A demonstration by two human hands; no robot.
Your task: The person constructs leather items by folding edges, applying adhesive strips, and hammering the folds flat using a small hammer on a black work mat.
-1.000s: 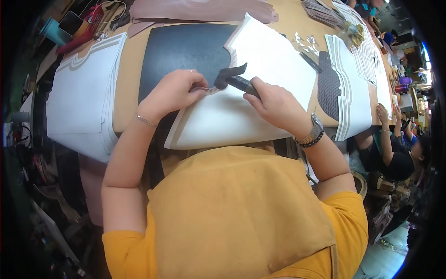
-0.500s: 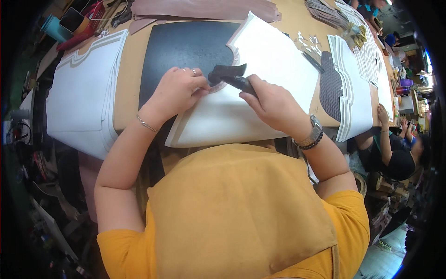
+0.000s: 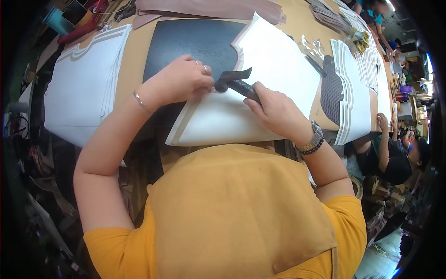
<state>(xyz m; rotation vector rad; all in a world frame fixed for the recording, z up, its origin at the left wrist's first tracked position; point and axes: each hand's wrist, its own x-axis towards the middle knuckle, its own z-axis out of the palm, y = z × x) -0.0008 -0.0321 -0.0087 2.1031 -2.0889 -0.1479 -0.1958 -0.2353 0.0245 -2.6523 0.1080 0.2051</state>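
Clock positions taken from the hammer head; 12 = away from the wearer.

Right hand (image 3: 278, 110), at 4 o'clock: fingers and thumb closed around the dark, textured handle of a black hammer (image 3: 225, 83) with a rounded head and a long curved tail pointing to 2. Silver watch (image 3: 317, 136) and dark beaded bracelet (image 3: 312, 148) on this wrist.

Left hand (image 3: 186, 83), at 9, just beside the head: fingers curled inward, nearly closed; tips hidden, so cannot tell whether anything is pinched. Two rings visible; silver chain bracelet (image 3: 141, 101) at wrist.

Workpiece: large white flat sheet (image 3: 281, 69) with a curved cut-out edge, spread from 12 round through 3 to 7, near corner toward the wearer. Hammer head lies over its edge by the left hand; contact cannot be told. Part of the sheet overlaps a black flat board (image 3: 190, 39) at 11, on the tan desk (image 3: 134, 58).

Surroundings: stacked white sheets with grey-beige borders (image 3: 86, 90) at 9; mauve-brown leather pieces (image 3: 209, 9) at 12; pale scraps (image 3: 314, 45) at 2; grey woven-textured panel (image 3: 331, 90) at 3, against a second white stack (image 3: 355, 100).
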